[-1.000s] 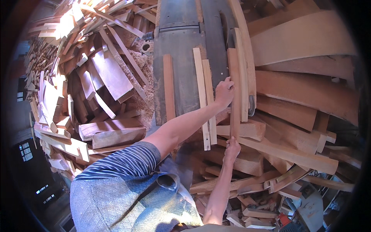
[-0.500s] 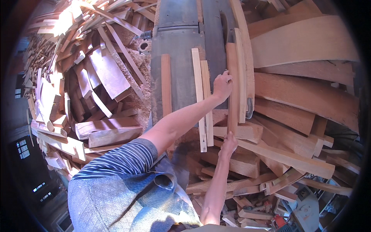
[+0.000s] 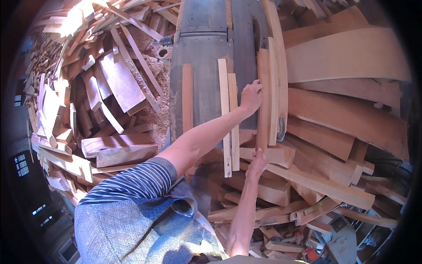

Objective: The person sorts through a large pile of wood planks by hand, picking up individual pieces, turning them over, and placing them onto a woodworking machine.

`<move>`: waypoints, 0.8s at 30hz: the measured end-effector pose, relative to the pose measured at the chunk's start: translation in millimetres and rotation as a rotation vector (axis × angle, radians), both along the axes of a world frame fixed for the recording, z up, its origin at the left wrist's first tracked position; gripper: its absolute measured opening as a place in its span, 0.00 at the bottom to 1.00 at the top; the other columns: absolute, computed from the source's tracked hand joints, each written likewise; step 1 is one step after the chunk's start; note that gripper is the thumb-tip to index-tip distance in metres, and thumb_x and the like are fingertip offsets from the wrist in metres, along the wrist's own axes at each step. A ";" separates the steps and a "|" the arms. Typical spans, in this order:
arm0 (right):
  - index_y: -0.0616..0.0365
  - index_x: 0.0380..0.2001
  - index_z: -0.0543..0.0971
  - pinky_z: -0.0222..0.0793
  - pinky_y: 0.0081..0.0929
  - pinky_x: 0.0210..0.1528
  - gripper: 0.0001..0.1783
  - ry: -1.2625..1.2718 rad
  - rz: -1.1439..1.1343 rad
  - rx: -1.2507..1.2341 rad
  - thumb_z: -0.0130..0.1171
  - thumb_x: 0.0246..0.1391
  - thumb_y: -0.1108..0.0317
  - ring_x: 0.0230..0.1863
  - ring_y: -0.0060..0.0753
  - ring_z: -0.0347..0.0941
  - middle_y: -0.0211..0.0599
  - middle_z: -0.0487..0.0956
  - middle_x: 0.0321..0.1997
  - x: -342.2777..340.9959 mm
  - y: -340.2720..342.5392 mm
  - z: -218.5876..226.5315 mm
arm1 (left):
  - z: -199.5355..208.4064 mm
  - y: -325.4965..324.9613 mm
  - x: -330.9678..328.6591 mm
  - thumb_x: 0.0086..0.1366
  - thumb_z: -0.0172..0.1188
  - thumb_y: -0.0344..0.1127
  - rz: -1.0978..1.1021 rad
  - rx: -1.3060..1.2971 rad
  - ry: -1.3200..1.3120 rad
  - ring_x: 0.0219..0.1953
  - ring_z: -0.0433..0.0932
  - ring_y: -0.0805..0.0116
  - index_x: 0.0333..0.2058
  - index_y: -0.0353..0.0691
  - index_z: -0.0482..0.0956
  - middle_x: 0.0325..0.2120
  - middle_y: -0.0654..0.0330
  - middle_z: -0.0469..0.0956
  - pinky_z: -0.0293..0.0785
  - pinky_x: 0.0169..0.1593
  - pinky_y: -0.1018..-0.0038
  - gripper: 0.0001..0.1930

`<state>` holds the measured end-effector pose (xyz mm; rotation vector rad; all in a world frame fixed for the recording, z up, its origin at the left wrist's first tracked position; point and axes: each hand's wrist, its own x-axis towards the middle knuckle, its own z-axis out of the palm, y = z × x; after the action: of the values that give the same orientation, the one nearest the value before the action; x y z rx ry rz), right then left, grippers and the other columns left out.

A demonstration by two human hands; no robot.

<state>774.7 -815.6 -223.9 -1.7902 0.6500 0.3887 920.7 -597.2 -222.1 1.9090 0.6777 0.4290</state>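
Note:
My left hand (image 3: pixel 252 97) is closed on a reddish-brown wooden strip (image 3: pixel 263 105) near its middle, fingers over its edge. Low on the same strip, my right hand (image 3: pixel 258 163) grips the near end. The strip lies lengthwise along the right side of a grey metal machine bed (image 3: pixel 204 53), beside a pale wooden strip (image 3: pixel 273 88). Under and left of my left forearm, two pale strips (image 3: pixel 223 88) lie side by side on the bed, their near ends overhanging its front edge. A reddish strip (image 3: pixel 187 97) rests farther left.
Wide stacked boards (image 3: pixel 351 57) crowd the right side. Heaped offcuts and thick blocks (image 3: pixel 121 83) fill the left, with sawdust (image 3: pixel 151 110) against the machine. More timber (image 3: pixel 277 189) lies near my right forearm. A dark slot (image 3: pixel 256 28) opens in the bed's far right.
The held strip and both hands have slid slightly forward, away from me, along the machine bed. My grips look the same, and the view has shifted a little.

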 end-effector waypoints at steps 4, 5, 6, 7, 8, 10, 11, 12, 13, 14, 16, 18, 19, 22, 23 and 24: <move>0.55 0.20 0.75 0.42 0.22 0.11 0.22 -0.014 0.003 -0.018 0.57 0.66 0.55 0.10 0.16 0.52 0.19 0.60 0.12 5.0 7.0 1.2 | 1.5 1.7 5.0 0.62 0.58 0.31 0.018 0.013 -0.003 0.46 0.78 0.42 0.32 0.35 0.81 0.57 0.47 0.78 0.75 0.53 0.53 0.07; 0.55 0.20 0.75 0.42 0.22 0.11 0.22 -0.032 0.006 -0.021 0.57 0.66 0.55 0.10 0.16 0.52 0.20 0.60 0.12 5.8 7.5 0.2 | 2.0 1.9 5.9 0.62 0.58 0.31 0.023 0.022 -0.005 0.46 0.78 0.42 0.32 0.34 0.81 0.57 0.47 0.77 0.75 0.53 0.53 0.07; 0.55 0.20 0.75 0.43 0.22 0.11 0.22 -0.027 0.003 -0.013 0.57 0.66 0.55 0.10 0.16 0.52 0.20 0.61 0.12 6.5 7.4 -0.4 | 2.5 2.7 5.8 0.62 0.59 0.31 0.008 0.024 -0.002 0.46 0.78 0.41 0.32 0.34 0.81 0.57 0.47 0.77 0.75 0.53 0.52 0.07; 0.55 0.20 0.75 0.43 0.22 0.11 0.22 -0.018 0.002 -0.005 0.57 0.66 0.55 0.10 0.16 0.53 0.20 0.61 0.12 7.8 9.2 0.0 | 2.5 4.2 4.0 0.62 0.59 0.32 -0.006 0.025 0.006 0.46 0.78 0.41 0.32 0.33 0.80 0.57 0.47 0.77 0.74 0.53 0.52 0.07; 0.55 0.21 0.75 0.43 0.22 0.11 0.21 -0.009 0.002 0.002 0.57 0.66 0.55 0.10 0.16 0.53 0.20 0.61 0.12 9.2 11.2 0.3 | 2.6 5.3 1.3 0.62 0.59 0.32 -0.018 0.026 0.013 0.47 0.77 0.40 0.32 0.33 0.80 0.57 0.47 0.77 0.74 0.53 0.52 0.07; 0.56 0.21 0.75 0.43 0.23 0.11 0.21 -0.005 -0.003 0.002 0.57 0.66 0.55 0.10 0.16 0.53 0.20 0.62 0.12 11.9 16.2 0.7 | 3.5 -1.1 -11.2 0.62 0.60 0.31 -0.059 0.034 0.015 0.47 0.77 0.40 0.32 0.32 0.80 0.57 0.46 0.76 0.74 0.53 0.52 0.07; 0.56 0.21 0.75 0.43 0.23 0.11 0.21 -0.006 -0.009 0.004 0.57 0.66 0.55 0.10 0.17 0.53 0.20 0.62 0.12 12.7 17.5 0.2 | 6.0 -7.2 -19.3 0.62 0.60 0.31 -0.083 0.040 0.014 0.47 0.77 0.40 0.33 0.32 0.80 0.57 0.46 0.76 0.74 0.53 0.52 0.07; 0.56 0.21 0.75 0.43 0.23 0.11 0.21 -0.014 -0.015 0.012 0.56 0.66 0.56 0.10 0.17 0.53 0.20 0.62 0.12 13.8 18.8 -0.4 | 8.4 -15.1 -29.9 0.61 0.61 0.31 -0.105 0.019 0.007 0.47 0.77 0.40 0.33 0.32 0.79 0.57 0.46 0.76 0.74 0.53 0.52 0.07; 0.56 0.20 0.75 0.43 0.23 0.11 0.22 -0.026 -0.025 0.021 0.56 0.66 0.56 0.10 0.17 0.53 0.21 0.62 0.12 15.5 18.8 -2.8 | 12.1 -25.6 -41.4 0.60 0.62 0.30 -0.131 -0.002 -0.002 0.47 0.76 0.40 0.34 0.31 0.79 0.58 0.46 0.75 0.74 0.54 0.52 0.07; 0.56 0.20 0.75 0.43 0.23 0.11 0.22 -0.035 -0.028 0.028 0.56 0.66 0.56 0.10 0.17 0.53 0.21 0.62 0.12 16.8 19.8 -4.1 | 14.1 -34.1 -50.9 0.60 0.62 0.30 -0.150 -0.023 -0.009 0.48 0.76 0.40 0.34 0.31 0.79 0.58 0.46 0.75 0.73 0.54 0.53 0.08; 0.56 0.20 0.75 0.43 0.23 0.11 0.22 -0.013 -0.037 0.015 0.56 0.67 0.56 0.10 0.17 0.54 0.21 0.62 0.11 19.8 22.3 -5.5 | 17.1 -48.3 -63.2 0.58 0.64 0.29 -0.112 -0.056 0.002 0.49 0.76 0.41 0.35 0.31 0.79 0.58 0.46 0.74 0.73 0.54 0.53 0.09; 0.57 0.20 0.75 0.43 0.24 0.12 0.22 -0.012 -0.036 0.001 0.55 0.67 0.56 0.10 0.17 0.53 0.21 0.62 0.11 24.1 25.0 -5.6 | 16.7 -51.8 -62.5 0.57 0.65 0.29 -0.080 -0.074 -0.003 0.49 0.75 0.42 0.36 0.31 0.79 0.58 0.46 0.74 0.73 0.55 0.53 0.10; 0.57 0.20 0.75 0.43 0.24 0.12 0.22 -0.017 -0.028 -0.005 0.55 0.67 0.56 0.10 0.17 0.53 0.21 0.62 0.11 25.4 27.3 -5.7 | 16.3 -51.2 -61.0 0.56 0.66 0.29 -0.064 -0.074 -0.009 0.50 0.75 0.42 0.36 0.31 0.79 0.58 0.45 0.74 0.73 0.55 0.54 0.10; 0.57 0.20 0.75 0.43 0.24 0.12 0.22 -0.013 -0.016 0.006 0.55 0.67 0.55 0.10 0.17 0.53 0.21 0.61 0.11 30.0 31.9 -3.7 | 13.5 -47.6 -56.2 0.56 0.67 0.31 -0.046 -0.053 -0.031 0.48 0.76 0.44 0.37 0.30 0.79 0.58 0.44 0.74 0.74 0.54 0.55 0.12; 0.57 0.20 0.75 0.43 0.24 0.12 0.22 -0.007 -0.012 0.016 0.55 0.67 0.55 0.10 0.18 0.53 0.21 0.61 0.11 31.5 33.9 -2.3 | 11.8 -45.7 -55.3 0.56 0.67 0.32 -0.043 -0.040 -0.037 0.48 0.77 0.44 0.37 0.30 0.79 0.58 0.44 0.75 0.74 0.54 0.56 0.13; 0.56 0.20 0.74 0.43 0.24 0.12 0.23 0.003 -0.009 0.004 0.55 0.67 0.55 0.10 0.18 0.52 0.21 0.61 0.11 32.9 36.1 -0.9 | 10.4 -44.5 -54.7 0.56 0.67 0.31 -0.044 -0.031 -0.030 0.48 0.76 0.44 0.37 0.30 0.79 0.58 0.44 0.75 0.74 0.54 0.56 0.12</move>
<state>807.6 -779.5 -224.8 -1.7830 0.6585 0.3865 865.9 -641.7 -211.8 1.8808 0.6186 0.4162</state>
